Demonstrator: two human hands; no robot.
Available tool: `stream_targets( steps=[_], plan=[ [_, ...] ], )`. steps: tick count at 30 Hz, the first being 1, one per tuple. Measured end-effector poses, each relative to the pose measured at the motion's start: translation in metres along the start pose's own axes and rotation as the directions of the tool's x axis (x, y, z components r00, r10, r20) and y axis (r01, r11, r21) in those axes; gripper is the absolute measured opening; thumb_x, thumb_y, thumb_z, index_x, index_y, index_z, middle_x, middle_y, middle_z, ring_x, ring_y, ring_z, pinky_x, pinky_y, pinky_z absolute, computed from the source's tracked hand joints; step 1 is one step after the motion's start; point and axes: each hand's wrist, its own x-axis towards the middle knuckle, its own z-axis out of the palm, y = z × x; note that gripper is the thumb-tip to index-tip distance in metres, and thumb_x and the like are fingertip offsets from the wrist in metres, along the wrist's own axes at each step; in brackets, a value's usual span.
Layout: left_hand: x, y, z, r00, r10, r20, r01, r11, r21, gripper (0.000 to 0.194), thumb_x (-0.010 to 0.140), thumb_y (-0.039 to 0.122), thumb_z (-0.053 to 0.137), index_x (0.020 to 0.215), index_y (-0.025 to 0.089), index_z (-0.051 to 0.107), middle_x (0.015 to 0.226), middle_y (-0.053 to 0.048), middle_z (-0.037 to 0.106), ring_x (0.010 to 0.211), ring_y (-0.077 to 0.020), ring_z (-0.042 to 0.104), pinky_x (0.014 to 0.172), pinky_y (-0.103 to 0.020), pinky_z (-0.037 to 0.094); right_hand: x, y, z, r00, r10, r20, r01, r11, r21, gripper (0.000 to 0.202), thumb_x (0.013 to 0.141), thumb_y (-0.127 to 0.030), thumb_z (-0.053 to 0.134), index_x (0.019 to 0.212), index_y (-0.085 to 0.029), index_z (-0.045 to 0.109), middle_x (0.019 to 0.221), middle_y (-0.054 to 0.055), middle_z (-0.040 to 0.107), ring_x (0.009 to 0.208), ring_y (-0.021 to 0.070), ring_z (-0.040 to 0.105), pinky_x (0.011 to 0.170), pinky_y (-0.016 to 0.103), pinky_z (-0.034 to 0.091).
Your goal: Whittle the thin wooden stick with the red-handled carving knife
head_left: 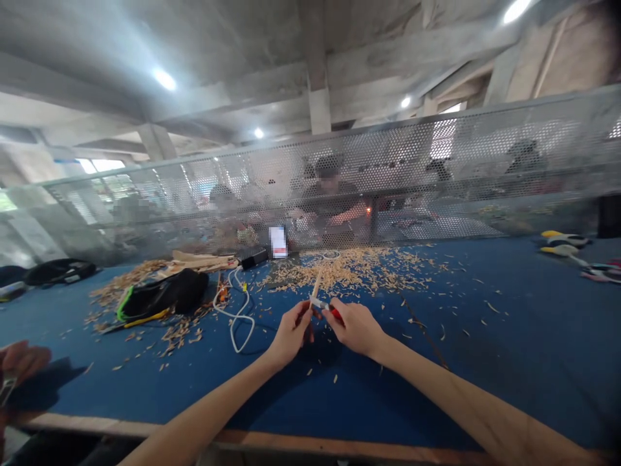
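Note:
Near the middle of the blue table, my left hand (293,330) is closed around the lower part of a thin pale wooden stick (317,285), which points up and away. My right hand (356,325) grips a knife with a red handle (336,314). The knife's short light blade (319,303) lies against the stick just above my left fingers. Beyond both hands spreads a heap of pale wood shavings (359,268). A few loose shavings lie on the table below the hands.
A white cable (235,316), a black and green bag (165,294) and wood pieces (201,261) lie left. A phone (278,242) stands before the perforated metal screen (407,155). Yellow-handled tools (565,243) lie far right. Another person's hand (24,362) is at the left edge.

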Motion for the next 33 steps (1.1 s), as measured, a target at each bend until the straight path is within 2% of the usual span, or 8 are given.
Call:
stream_targets(
  steps=[9, 15, 19, 23, 28, 33],
  plan=[
    [-0.001, 0.007, 0.002, 0.999, 0.052, 0.018, -0.053, 0.992, 0.111, 0.041, 0.093, 0.057, 0.055, 0.08, 0.019, 0.059, 0.052, 0.005, 0.054, 0.038, -0.0086, 0.046, 0.041, -0.02, 0.034, 0.0, 0.004, -0.005, 0.998, -0.058, 0.033, 0.062, 0.987, -0.148, 0.032, 0.106, -0.043, 0.038, 0.108, -0.02, 0.061, 0.09, 0.008, 0.077, 0.079, 0.0223, 0.073, 0.061, 0.027, 0.032],
    [0.001, 0.005, 0.0, 0.997, -0.019, 0.079, 0.011, 0.995, 0.098, 0.048, 0.091, 0.065, 0.053, 0.078, 0.019, 0.058, 0.044, 0.008, 0.044, 0.034, -0.0081, 0.04, 0.037, -0.019, 0.029, 0.006, 0.019, -0.011, 0.988, -0.136, 0.068, 0.15, 0.949, -0.278, 0.044, 0.106, -0.048, 0.033, 0.116, -0.018, 0.064, 0.095, 0.012, 0.077, 0.079, 0.0236, 0.073, 0.062, 0.027, 0.035],
    [0.004, 0.001, 0.0, 0.993, -0.06, 0.099, 0.05, 0.993, 0.105, 0.05, 0.089, 0.067, 0.055, 0.078, 0.018, 0.06, 0.043, 0.007, 0.045, 0.034, -0.008, 0.038, 0.037, -0.019, 0.029, 0.01, 0.03, -0.008, 0.981, -0.18, 0.073, 0.194, 0.93, -0.311, 0.048, 0.105, -0.049, 0.033, 0.122, -0.016, 0.065, 0.096, 0.014, 0.077, 0.076, 0.0238, 0.072, 0.058, 0.028, 0.032],
    [0.005, 0.0, -0.001, 0.994, -0.06, 0.095, 0.046, 0.989, 0.143, 0.048, 0.091, 0.062, 0.055, 0.075, 0.017, 0.061, 0.043, 0.007, 0.044, 0.035, -0.0074, 0.038, 0.041, -0.02, 0.03, 0.012, 0.041, 0.0, 0.975, -0.214, 0.055, 0.221, 0.931, -0.292, 0.048, 0.104, -0.048, 0.035, 0.117, -0.016, 0.068, 0.09, 0.013, 0.078, 0.069, 0.0219, 0.07, 0.056, 0.028, 0.027],
    [0.006, -0.002, -0.001, 0.993, -0.054, 0.107, 0.038, 0.988, 0.147, 0.047, 0.091, 0.06, 0.057, 0.073, 0.017, 0.063, 0.054, 0.003, 0.054, 0.039, -0.0065, 0.04, 0.042, -0.02, 0.031, 0.013, 0.051, 0.001, 0.966, -0.256, 0.025, 0.253, 0.928, -0.274, 0.047, 0.103, -0.049, 0.036, 0.111, -0.017, 0.07, 0.087, 0.014, 0.077, 0.065, 0.0199, 0.066, 0.055, 0.028, 0.025],
    [0.009, -0.007, -0.001, 0.988, -0.049, 0.145, 0.031, 0.992, 0.124, 0.049, 0.091, 0.06, 0.059, 0.071, 0.015, 0.066, 0.06, 0.0, 0.06, 0.04, -0.0054, 0.042, 0.044, -0.021, 0.032, 0.013, 0.052, -0.002, 0.956, -0.283, 0.08, 0.294, 0.903, -0.314, 0.046, 0.105, -0.048, 0.035, 0.11, -0.017, 0.07, 0.087, 0.012, 0.076, 0.065, 0.0185, 0.065, 0.055, 0.028, 0.021]
  ],
)
